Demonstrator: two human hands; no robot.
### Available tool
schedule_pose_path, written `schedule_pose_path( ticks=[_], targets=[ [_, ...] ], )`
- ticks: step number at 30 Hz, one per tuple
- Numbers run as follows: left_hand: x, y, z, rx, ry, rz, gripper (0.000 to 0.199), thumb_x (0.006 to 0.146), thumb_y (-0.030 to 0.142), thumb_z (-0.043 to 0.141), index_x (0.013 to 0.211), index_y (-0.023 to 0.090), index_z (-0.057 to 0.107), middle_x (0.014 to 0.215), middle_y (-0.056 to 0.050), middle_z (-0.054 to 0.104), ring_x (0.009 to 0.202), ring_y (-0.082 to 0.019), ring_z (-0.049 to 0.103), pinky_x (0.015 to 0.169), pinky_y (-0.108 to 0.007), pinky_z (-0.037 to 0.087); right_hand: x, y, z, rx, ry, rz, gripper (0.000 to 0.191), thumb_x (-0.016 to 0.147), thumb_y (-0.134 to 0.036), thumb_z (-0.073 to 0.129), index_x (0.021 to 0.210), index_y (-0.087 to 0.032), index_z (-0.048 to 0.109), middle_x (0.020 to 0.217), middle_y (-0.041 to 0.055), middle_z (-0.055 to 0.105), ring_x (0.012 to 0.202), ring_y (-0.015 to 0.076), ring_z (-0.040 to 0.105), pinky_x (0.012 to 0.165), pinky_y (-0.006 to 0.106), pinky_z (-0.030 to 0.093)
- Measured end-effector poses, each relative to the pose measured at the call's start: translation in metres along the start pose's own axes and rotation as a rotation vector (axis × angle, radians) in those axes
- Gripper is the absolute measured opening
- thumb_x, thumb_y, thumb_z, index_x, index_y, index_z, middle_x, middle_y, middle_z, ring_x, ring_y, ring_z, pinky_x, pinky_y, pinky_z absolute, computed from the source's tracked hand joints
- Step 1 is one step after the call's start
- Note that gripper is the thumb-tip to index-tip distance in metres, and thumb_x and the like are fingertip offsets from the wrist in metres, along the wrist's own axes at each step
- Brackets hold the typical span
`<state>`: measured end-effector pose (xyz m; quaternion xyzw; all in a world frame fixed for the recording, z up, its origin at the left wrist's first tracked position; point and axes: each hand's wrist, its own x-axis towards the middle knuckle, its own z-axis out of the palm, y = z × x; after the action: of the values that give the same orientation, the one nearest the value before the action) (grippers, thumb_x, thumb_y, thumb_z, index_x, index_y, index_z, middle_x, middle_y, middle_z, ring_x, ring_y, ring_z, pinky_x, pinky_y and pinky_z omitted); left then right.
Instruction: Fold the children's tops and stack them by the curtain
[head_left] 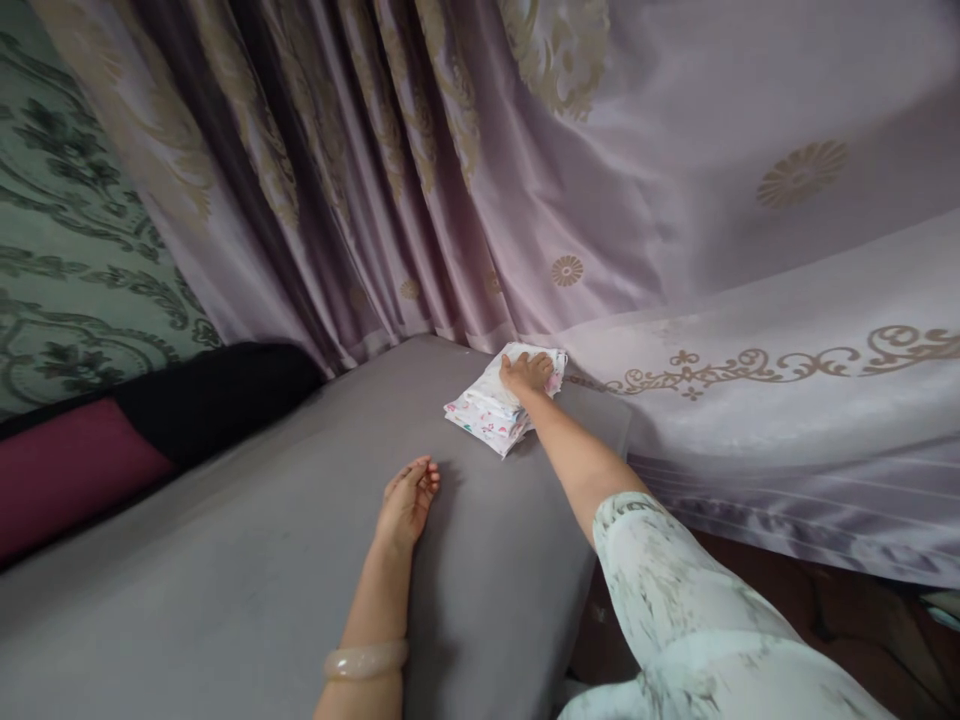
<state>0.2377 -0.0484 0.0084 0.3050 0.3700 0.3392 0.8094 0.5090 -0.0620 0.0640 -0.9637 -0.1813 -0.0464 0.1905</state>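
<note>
Wears a loose, pale mint sleeve with smudgy grey-brown markings over the right arm. Carries a thick, smooth, cream-coloured bangle around the left forearm. Leaves left hand and right hand bare.

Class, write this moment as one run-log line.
right hand: resting atop folded cloth stack | left hand: loosely curled, nothing visibly held | stack: on grey surface, by curtain

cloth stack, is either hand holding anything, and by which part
Nothing is clearly held: the right hand lies on top of the cloth stack; the left hand looks empty.
</note>
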Motion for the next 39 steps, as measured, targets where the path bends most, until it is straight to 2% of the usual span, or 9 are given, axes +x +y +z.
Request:
schedule_pose_path(
  ticks=[4,7,11,21,25,30,33,36,39],
  targets=[
    [0.0,0.0,0.001,0.001,-0.001,-0.005,0.013,0.087,0.001,0.053,0.081,0.009,0.061,0.061,-0.002,0.063,0.047,-0.006,0.058,0.046,-0.015,0.048,-0.028,-0.005,0.001,-0.007,-0.005,-0.26,0.066,0.098,-0.052,0.028,0.15,-0.011,0.034,0.159,0.0225,0.017,0.146,0.0375,0.012,0.113,0.054,0.007],
    [0.0,0.0,0.0,0.003,-0.006,-0.006,0.015,0.088,0.0,0.05,0.081,0.009,0.061,0.061,-0.002,0.063,0.047,-0.007,0.058,0.046,-0.015,0.048,-0.05,-0.007,0.006,-0.011,-0.068,-0.376,0.066,0.097,-0.054,0.028,0.149,-0.014,0.036,0.159,0.0206,0.019,0.146,0.0371,0.012,0.113,0.053,0.007],
    [0.001,0.0,-0.001,0.001,-0.005,-0.011,0.016,0.089,0.001,0.049,0.082,0.009,0.06,0.06,-0.002,0.063,0.047,-0.007,0.058,0.047,-0.015,0.047,-0.064,-0.005,0.011,-0.043,-0.065,-0.418,0.066,0.097,-0.054,0.028,0.148,-0.013,0.037,0.158,0.0213,0.021,0.145,0.0372,0.013,0.113,0.055,0.007],
    [-0.005,0.004,-0.005,0.028,-0.003,-0.041,0.015,0.087,0.002,0.05,0.079,0.01,0.059,0.061,-0.002,0.062,0.049,-0.007,0.057,0.048,-0.017,0.046,-0.066,-0.005,0.013,-0.102,-0.036,-0.425,0.062,0.096,-0.049,0.032,0.143,-0.009,0.044,0.155,0.0229,0.027,0.143,0.0386,0.017,0.112,0.056,0.011],
    [-0.017,0.014,-0.024,0.103,0.025,-0.046,0.013,0.086,0.003,0.053,0.077,0.011,0.061,0.062,-0.003,0.062,0.048,-0.008,0.057,0.048,-0.019,0.045,-0.066,-0.004,0.007,-0.106,-0.041,-0.422,0.057,0.096,-0.042,0.034,0.142,-0.01,0.045,0.153,0.0228,0.031,0.139,0.0368,0.026,0.11,0.055,0.017],
    [-0.034,0.037,-0.061,0.175,0.16,0.005,0.007,0.081,0.012,0.067,0.077,0.013,0.061,0.06,-0.001,0.062,0.047,-0.007,0.054,0.047,-0.017,0.041,-0.071,-0.009,-0.002,-0.094,-0.007,-0.466,0.053,0.092,-0.04,0.042,0.13,-0.005,0.056,0.138,0.0292,0.046,0.129,0.0395,0.04,0.1,0.054,0.031],
    [-0.041,0.051,-0.082,0.2,0.255,0.029,0.007,0.082,0.018,0.069,0.083,0.013,0.063,0.062,-0.001,0.062,0.047,-0.006,0.053,0.048,-0.016,0.041,-0.085,-0.02,0.0,-0.089,0.073,-0.627,0.048,0.091,-0.033,0.046,0.127,-0.003,0.059,0.137,0.0309,0.046,0.13,0.0394,0.038,0.097,0.05,0.032],
    [-0.046,0.06,-0.099,0.196,0.314,0.035,0.009,0.084,0.019,0.065,0.09,0.012,0.064,0.063,-0.001,0.063,0.047,-0.006,0.053,0.049,-0.017,0.042,-0.108,-0.039,0.011,0.008,0.164,-0.77,0.045,0.093,-0.029,0.044,0.128,-0.006,0.059,0.13,0.0272,0.054,0.123,0.0357,0.047,0.092,0.045,0.035],
    [-0.049,0.063,-0.113,0.187,0.303,0.019,0.005,0.085,0.015,0.062,0.088,0.011,0.062,0.06,0.001,0.06,0.046,-0.006,0.054,0.048,-0.017,0.042,-0.142,-0.066,0.027,0.096,0.117,-0.886,0.04,0.091,-0.024,0.046,0.125,-0.01,0.063,0.116,0.0238,0.062,0.109,0.0309,0.058,0.081,0.039,0.04]
  ],
)
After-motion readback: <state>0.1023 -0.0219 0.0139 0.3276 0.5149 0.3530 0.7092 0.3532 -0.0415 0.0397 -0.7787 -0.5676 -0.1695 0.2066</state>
